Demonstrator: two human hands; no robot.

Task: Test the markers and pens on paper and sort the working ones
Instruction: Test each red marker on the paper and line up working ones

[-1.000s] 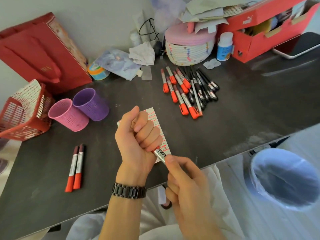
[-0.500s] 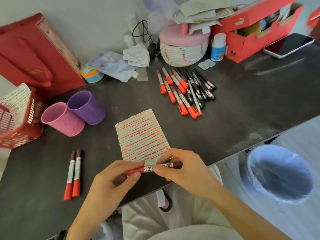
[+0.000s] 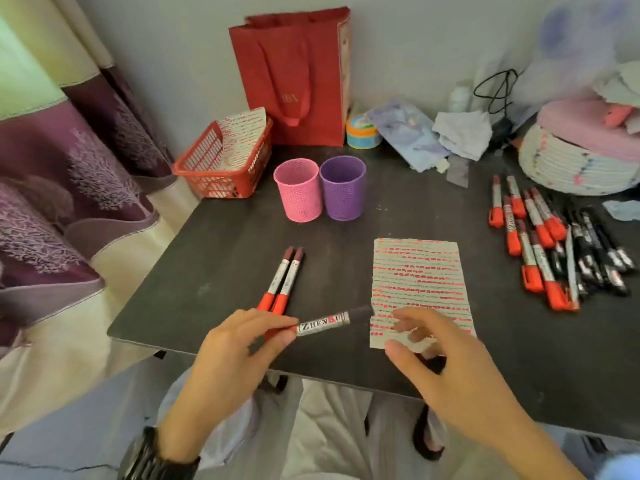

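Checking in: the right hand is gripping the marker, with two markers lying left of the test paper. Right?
Not quite: the head view shows the left hand gripping the marker; the right hand is open. The two markers do lie left of the paper.

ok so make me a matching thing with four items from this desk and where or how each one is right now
Things
1. red basket
2. pink cup
3. labelled marker
4. test paper

States
a. pinched in the left hand
b. lies flat, covered in red strokes
c. stands beside the purple cup
d. holds a sheet marked in red

Pairs: 1-d, 2-c, 3-a, 4-b
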